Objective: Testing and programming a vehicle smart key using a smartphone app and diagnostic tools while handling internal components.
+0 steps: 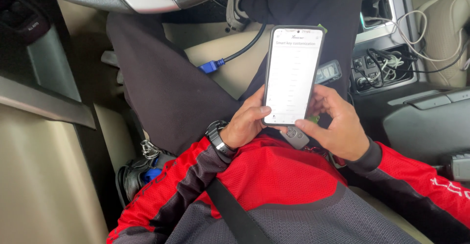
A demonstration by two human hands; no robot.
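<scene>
Both hands grasp the smartphone [293, 75] upright over the lap: left hand [243, 125] at its lower left edge, right hand [335, 126] at the lower right. Grey key fob [295, 137] (half hidden underneath) looks loosely wedged; risk: it slides off toward the seat edge.

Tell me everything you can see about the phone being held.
The smartphone is a slim slab in a dark case, its lit screen showing a white page of faint rows. It stands nearly upright, tilted slightly right, above the lap. The left hand grips its lower left edge, thumb on the screen; the right hand supports its lower right edge. A grey key fob sits just below.
</scene>
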